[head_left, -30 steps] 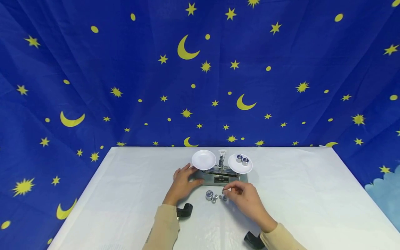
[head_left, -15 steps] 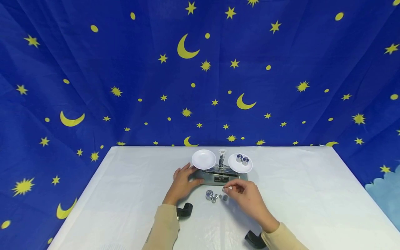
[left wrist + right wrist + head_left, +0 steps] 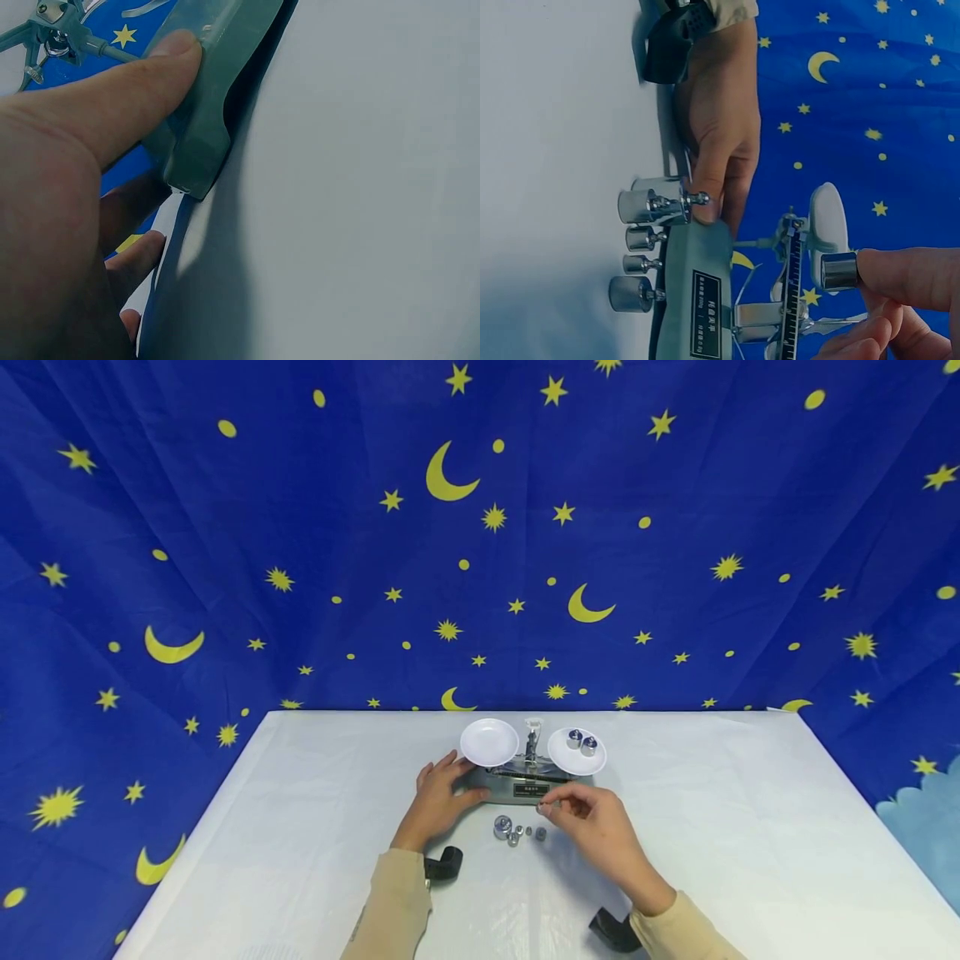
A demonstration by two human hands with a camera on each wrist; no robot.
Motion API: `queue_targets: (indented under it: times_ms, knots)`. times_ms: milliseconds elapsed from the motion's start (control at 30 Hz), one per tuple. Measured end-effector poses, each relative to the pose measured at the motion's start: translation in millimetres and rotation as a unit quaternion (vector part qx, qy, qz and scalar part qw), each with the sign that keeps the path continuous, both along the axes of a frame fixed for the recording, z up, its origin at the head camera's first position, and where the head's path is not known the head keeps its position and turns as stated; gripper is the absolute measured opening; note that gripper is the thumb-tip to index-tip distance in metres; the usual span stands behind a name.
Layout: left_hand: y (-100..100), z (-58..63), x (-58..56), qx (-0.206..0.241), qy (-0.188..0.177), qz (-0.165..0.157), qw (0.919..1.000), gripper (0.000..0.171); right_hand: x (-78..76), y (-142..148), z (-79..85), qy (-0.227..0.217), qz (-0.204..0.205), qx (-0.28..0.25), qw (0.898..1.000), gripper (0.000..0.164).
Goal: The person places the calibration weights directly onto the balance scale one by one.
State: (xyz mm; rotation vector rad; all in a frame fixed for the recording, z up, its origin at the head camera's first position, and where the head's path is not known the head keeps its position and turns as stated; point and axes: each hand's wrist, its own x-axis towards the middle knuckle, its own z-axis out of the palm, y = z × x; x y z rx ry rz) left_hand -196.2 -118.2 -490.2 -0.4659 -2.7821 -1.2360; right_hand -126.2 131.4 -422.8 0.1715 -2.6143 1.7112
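Observation:
A balance scale with a grey-green base (image 3: 498,787) stands on the table before me. My left hand (image 3: 437,803) holds the base's left end, its thumb (image 3: 169,71) on the front face and the other fingers behind. Between thumb and fingertips, my right hand (image 3: 596,831) pinches a small metal weight (image 3: 840,270), raised in front of the base. Two knobbed weights (image 3: 589,747) sit on the right white pan (image 3: 560,762); the left pan (image 3: 489,743) bears nothing. Several more weights (image 3: 630,294) stand in a group in front of the base, the largest weight (image 3: 503,827) at the left.
A white sheet covers the table (image 3: 735,827). Behind its far edge hangs a blue cloth (image 3: 360,543) with yellow moons and stars. Black wrist devices (image 3: 444,865) are worn at both sleeves, close above the tabletop.
My right hand has moved up and slightly forward with the pinched weight, away from the other weights and towards the base. The left hand stays where it was.

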Motion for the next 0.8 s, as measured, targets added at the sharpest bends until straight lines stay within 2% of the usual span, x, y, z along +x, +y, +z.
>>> queue_targets:
  times_ms: [800]
  knots:
    - [-1.4, 2.1, 0.9, -0.001, -0.006, -0.004, 1.0000, 0.058, -9.4, 3.8, 12.7, 0.045, -0.021, -0.008, 0.999, 0.006]
